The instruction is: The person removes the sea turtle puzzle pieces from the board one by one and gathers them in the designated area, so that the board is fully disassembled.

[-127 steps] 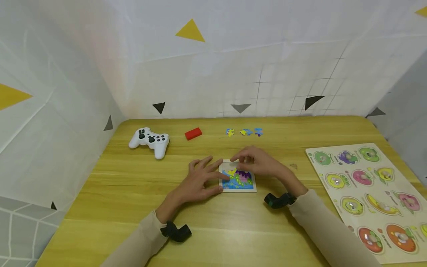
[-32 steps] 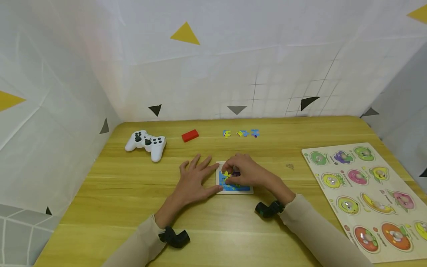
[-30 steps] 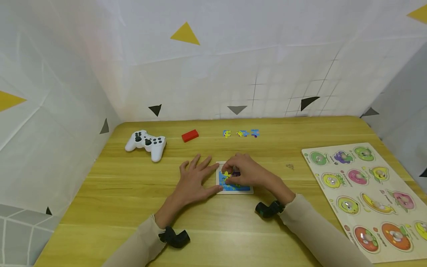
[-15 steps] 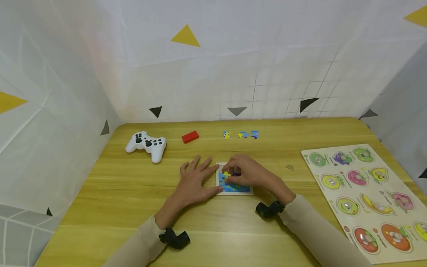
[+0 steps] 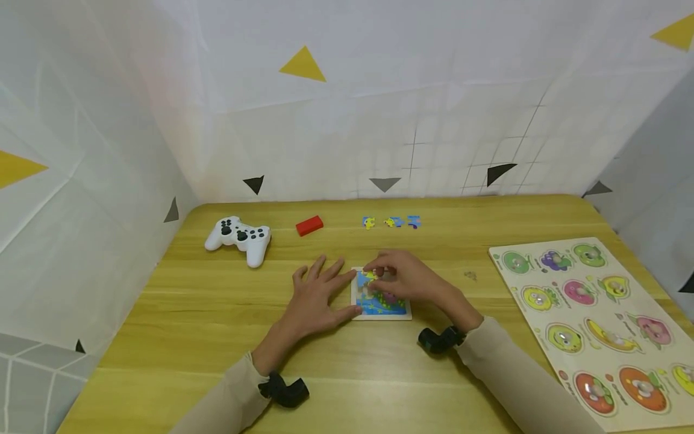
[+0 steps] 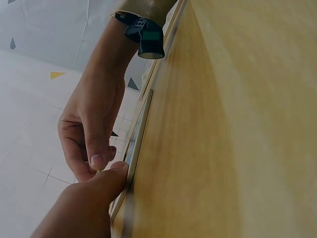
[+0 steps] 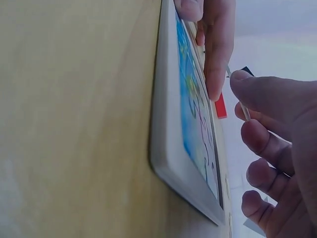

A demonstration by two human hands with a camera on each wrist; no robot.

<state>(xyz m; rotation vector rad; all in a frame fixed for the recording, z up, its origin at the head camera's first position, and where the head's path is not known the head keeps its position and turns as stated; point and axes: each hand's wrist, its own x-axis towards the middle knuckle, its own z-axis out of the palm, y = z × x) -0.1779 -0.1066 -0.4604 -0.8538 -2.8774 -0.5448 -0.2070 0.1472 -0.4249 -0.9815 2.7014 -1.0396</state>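
Note:
A small jigsaw puzzle in a pale frame lies on the table, its picture blue, green and pink. My left hand is spread flat at its left side, thumb and index finger touching the frame's edge. Above the puzzle, my right hand pinches a thin puzzle piece between thumb and index finger. That piece appears edge-on in the right wrist view; from the head it looks blue and yellow. Bare board shows under it. In the left wrist view the right hand hides most of the piece.
Three loose puzzle pieces lie in a row behind the puzzle. A red block and a white game controller are at back left. To the right is a large wooden fruit board with knobbed pieces.
My left index finger has moved off the puzzle's picture to the frame. My right hand has lifted the pinched piece slightly, baring board beneath. The three loose pieces stay put.

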